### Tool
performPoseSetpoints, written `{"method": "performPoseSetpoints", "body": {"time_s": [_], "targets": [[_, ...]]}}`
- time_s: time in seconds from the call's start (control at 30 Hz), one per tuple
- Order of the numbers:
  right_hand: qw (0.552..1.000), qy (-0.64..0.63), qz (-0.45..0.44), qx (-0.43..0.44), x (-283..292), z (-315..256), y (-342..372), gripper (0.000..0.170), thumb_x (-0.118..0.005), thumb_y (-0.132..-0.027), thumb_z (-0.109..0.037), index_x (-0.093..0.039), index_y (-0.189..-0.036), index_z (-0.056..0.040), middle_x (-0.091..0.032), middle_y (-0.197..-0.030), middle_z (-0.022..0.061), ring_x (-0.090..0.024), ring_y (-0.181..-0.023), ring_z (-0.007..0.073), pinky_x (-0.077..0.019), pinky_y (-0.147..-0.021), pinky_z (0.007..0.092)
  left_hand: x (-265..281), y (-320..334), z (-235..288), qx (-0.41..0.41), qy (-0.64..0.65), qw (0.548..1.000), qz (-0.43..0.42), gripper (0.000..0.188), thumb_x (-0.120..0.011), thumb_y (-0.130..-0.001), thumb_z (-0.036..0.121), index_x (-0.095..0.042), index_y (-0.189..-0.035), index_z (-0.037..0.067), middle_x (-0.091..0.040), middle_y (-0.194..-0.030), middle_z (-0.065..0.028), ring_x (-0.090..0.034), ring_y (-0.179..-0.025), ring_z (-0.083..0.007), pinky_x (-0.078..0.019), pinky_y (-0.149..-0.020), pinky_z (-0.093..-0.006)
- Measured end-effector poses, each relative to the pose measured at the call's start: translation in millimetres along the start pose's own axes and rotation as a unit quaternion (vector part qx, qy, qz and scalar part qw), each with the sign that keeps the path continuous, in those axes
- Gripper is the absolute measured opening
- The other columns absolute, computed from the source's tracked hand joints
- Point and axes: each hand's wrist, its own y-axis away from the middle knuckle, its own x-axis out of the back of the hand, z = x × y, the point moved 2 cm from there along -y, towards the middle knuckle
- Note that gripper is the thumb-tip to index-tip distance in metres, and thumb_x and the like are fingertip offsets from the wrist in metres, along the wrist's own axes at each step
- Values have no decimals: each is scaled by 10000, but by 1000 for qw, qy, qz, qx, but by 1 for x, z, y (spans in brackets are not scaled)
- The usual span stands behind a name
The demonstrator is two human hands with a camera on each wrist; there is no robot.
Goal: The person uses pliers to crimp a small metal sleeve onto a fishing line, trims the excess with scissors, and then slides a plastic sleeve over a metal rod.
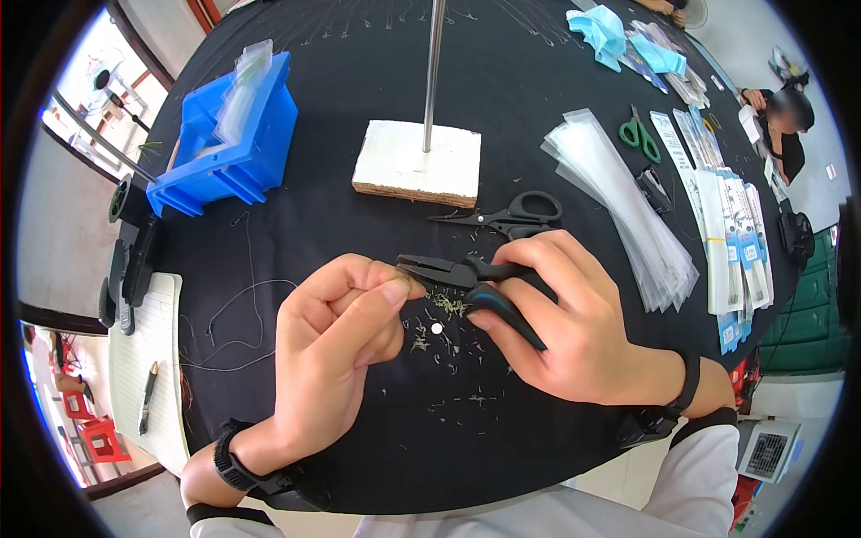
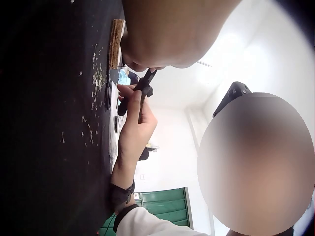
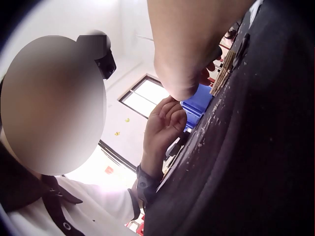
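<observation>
In the head view my right hand grips black pliers with teal-edged handles, their nose pointing left. The plier tips meet the fingertips of my left hand, whose thumb and index finger pinch a thin dark line. That line trails in loops over the black cloth to the left. I cannot tell what tiny piece sits at the plier tips. Beneath the hands lie small trimmings and a white round dot. The left wrist view shows the pliers in my right hand from the side.
Black scissors lie just beyond the pliers. A white block holds an upright metal rod. A blue bin stands left, above a notebook with a pen. Clear sleeves, green scissors and packets lie right.
</observation>
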Motion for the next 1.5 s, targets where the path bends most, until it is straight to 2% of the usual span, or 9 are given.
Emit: {"method": "performPoseSetpoints", "body": {"time_s": [0.33, 0.9, 0.97, 1.1, 1.17, 1.27, 1.3, 1.4, 1.5], "targets": [[999, -46, 10, 27, 5, 8, 1, 244, -757, -648, -147, -552, -655, -14, -487, -729, 73, -508, -570, 192, -420, -458, 277, 0, 1, 0, 11, -35, 999, -6, 112, -525, -869, 36, -565, -870, -68, -428, -552, 46, -298, -476, -14, -227, -460, -197], [999, -51, -5, 14, 3, 14, 2, 215, -748, -630, -98, -552, -640, -11, -488, -705, 71, -516, -562, 201, -423, -448, 286, 2, 2, -1, 12, -103, 995, 2, 118, -535, -857, 15, -586, -884, -88, -442, -532, 45, -314, -474, -11, -232, -451, -196], [998, -56, -8, 4, 3, 14, 2, 212, -746, -635, -94, -552, -640, -9, -488, -705, 73, -516, -559, 203, -423, -448, 286, -1, 2, 0, 14, -124, 992, 13, 126, -531, -857, 48, -573, -867, -70, -356, -501, 56, -256, -447, -20, -209, -449, -213], [997, -71, -13, -15, 2, 14, 3, 197, -741, -653, -89, -562, -645, -8, -496, -701, 70, -520, -559, 209, -426, -456, 288, -2, 1, 0, 16, -134, 991, 17, 131, -531, -856, 65, -567, -858, -60, -313, -486, 63, -226, -434, -23, -193, -447, -220], [995, -90, -27, -33, 3, 15, 2, 179, -733, -679, -89, -580, -654, 1, -513, -698, 76, -530, -569, 215, -427, -464, 288, 1, 1, -1, 27, -112, 993, 13, 124, -533, -858, 33, -584, -878, -78, -401, -517, 52, -282, -459, -16, -219, -448, -202], [967, -230, -38, -104, 0, 23, 4, 154, -694, -747, -94, -611, -682, 18, -549, -698, 87, -550, -588, 204, -420, -481, 281, 6, 1, -3, 36, -113, 993, 11, 122, -536, -860, 22, -598, -882, -81, -446, -534, 47, -306, -473, -9, -230, -447, -192], [931, -310, -69, -181, 3, 26, 1, 171, -651, -805, -104, -627, -700, 29, -575, -700, 91, -571, -629, 177, -421, -533, 264, 8, 1, -3, 39, -120, 992, 11, 121, -537, -860, 24, -600, -879, -78, -446, -535, 48, -305, -473, -8, -228, -447, -192], [916, -349, -43, -191, 7, 31, -1, 145, -640, -816, -104, -625, -754, 27, -593, -796, 77, -574, -716, 143, -432, -638, 256, 8, 1, -3, 49, -137, 989, -38, 123, -535, -868, 38, -609, -876, -60, -453, -535, 52, -321, -479, 1, -236, -449, -176], [925, -352, -77, -122, 3, 23, -1, 145, -692, -765, -91, -631, -845, 13, -582, -864, 72, -576, -739, 148, -445, -651, 248, -1, 5, 0, 64, -164, 982, -64, 99, -544, -863, 26, -615, -876, -43, -480, -544, 53, -369, -508, 19, -250, -459, -152]]}}
